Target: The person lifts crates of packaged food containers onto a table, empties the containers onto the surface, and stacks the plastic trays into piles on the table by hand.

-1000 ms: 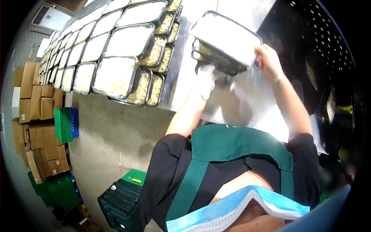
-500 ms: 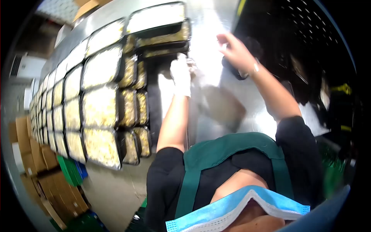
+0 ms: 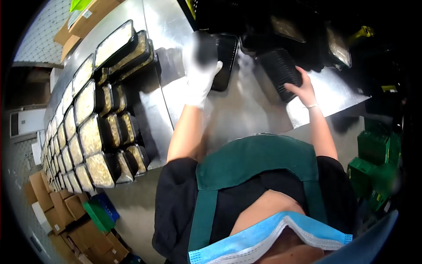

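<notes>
My left hand wears a white glove, its thumb at the left edge of an upright-lying black tray. A dark blurred patch hides its fingers, so its grip cannot be made out. My bare right hand grips the lower right end of another black ribbed tray, thumb and fingers on its rim. To the left stand rows of stacked black trays with pale yellowish food. The stack nearest the far edge sits tilted relative to the others.
Both hands are over a shiny metal table. Filled packets lie in the dark area at the upper right. Cardboard boxes and green crates are at the lower left, more green crates at the right.
The view has swung right. The stack carried earlier now stands among the rows, released. My left hand has moved from it to the black trays; my right hand has taken hold of one.
</notes>
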A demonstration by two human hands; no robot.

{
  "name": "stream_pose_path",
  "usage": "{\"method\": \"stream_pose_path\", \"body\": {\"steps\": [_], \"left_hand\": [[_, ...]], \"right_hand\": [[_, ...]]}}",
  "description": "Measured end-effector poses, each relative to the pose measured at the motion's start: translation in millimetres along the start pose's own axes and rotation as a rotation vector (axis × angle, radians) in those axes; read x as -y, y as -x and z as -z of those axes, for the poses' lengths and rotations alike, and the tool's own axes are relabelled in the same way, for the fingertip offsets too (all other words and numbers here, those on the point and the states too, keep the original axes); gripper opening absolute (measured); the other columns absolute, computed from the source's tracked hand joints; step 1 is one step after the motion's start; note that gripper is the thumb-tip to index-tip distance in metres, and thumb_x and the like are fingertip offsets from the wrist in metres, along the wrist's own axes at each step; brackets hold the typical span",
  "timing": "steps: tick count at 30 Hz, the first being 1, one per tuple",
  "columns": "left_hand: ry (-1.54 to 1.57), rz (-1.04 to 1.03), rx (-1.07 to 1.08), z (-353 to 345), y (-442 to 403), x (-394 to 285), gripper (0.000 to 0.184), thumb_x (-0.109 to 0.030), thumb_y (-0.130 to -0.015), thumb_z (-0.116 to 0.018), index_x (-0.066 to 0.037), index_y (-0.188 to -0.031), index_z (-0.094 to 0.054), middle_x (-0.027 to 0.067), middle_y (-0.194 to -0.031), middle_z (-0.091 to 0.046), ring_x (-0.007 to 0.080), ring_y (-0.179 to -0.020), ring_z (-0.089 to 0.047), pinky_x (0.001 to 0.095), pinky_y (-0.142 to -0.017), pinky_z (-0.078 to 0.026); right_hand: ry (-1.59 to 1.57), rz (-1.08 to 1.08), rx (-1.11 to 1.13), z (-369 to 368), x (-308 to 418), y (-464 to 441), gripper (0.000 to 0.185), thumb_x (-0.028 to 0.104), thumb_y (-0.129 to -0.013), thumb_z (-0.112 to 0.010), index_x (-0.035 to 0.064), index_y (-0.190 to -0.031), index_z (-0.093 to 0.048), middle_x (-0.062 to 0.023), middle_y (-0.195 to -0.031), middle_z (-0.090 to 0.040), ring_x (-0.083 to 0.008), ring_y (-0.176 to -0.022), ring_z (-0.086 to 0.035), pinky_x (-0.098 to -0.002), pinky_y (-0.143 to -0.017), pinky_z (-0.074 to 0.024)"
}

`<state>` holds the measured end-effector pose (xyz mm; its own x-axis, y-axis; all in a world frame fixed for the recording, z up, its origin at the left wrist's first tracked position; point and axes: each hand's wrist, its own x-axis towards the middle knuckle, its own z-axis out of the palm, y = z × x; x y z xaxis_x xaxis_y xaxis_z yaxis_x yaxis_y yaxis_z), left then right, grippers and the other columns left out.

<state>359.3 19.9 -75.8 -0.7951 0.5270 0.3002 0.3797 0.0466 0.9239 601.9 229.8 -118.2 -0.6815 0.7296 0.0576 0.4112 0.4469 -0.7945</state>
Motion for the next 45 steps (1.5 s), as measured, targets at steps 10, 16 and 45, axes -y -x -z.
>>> {"method": "stream_pose_path", "body": {"steps": [10,16,45], "left_hand": [[0.782,0.881,0.179,58.4,198.7,-27.4,0.040,-0.028,-0.081,-0.047,0.008,-0.100,-0.050,0.0230,-0.090,-0.059,0.0279,-0.077,-0.061,0.0297,-0.060,-0.050],[0.703,0.760,-0.033,19.1,180.5,-11.5,0.041,-0.030,-0.085,-0.046,0.007,-0.102,-0.050,0.0239,-0.095,-0.057,0.0234,-0.072,-0.061,0.0282,-0.060,-0.050],[0.782,0.937,0.225,35.5,172.5,-39.1,0.021,-0.015,-0.074,-0.060,0.000,-0.088,-0.060,0.0084,-0.080,-0.062,0.0164,-0.072,-0.059,0.0226,-0.066,-0.047]], "right_hand": [[-1.050,-0.590,0.328,15.4,-22.4,23.3,0.068,0.057,-0.080,-0.036,0.0043,-0.122,-0.036,-0.0093,-0.115,-0.048,-0.0211,-0.100,-0.050,-0.0365,-0.076,-0.0439],[-1.066,-0.568,0.235,-2.1,19.4,23.0,0.026,0.021,-0.077,-0.055,0.0057,-0.097,-0.054,-0.0047,-0.092,-0.059,-0.0143,-0.078,-0.057,-0.0287,-0.063,-0.0476],[-0.912,-0.352,0.581,-2.2,103.7,38.7,0.014,0.015,-0.079,-0.053,0.0013,-0.076,-0.051,-0.0030,-0.056,-0.052,-0.0085,-0.037,-0.047,-0.0179,-0.034,-0.0360]]}}
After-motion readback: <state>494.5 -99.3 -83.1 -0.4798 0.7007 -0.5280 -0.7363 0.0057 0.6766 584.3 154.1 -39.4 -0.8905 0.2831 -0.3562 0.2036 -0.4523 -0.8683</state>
